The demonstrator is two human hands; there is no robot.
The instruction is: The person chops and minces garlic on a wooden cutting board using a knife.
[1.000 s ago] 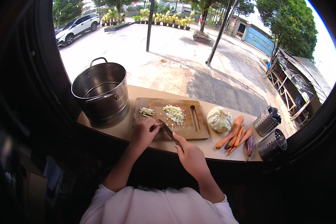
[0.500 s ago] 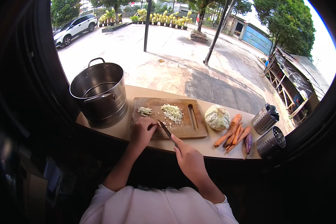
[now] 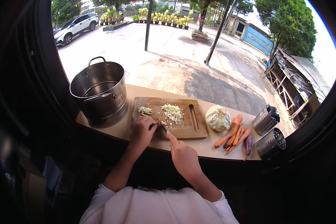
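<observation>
Over the cutting board (image 3: pixel 181 132), the right hand (image 3: pixel 184 154) grips a knife (image 3: pixel 162 126) slanting forward-left beside the left hand (image 3: pixel 141 129), curled, contents unclear.

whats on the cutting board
A chopped pale heap and smaller strip pile, with left hand and knife over the cutting board. What the hand covers can't be seen.
</observation>
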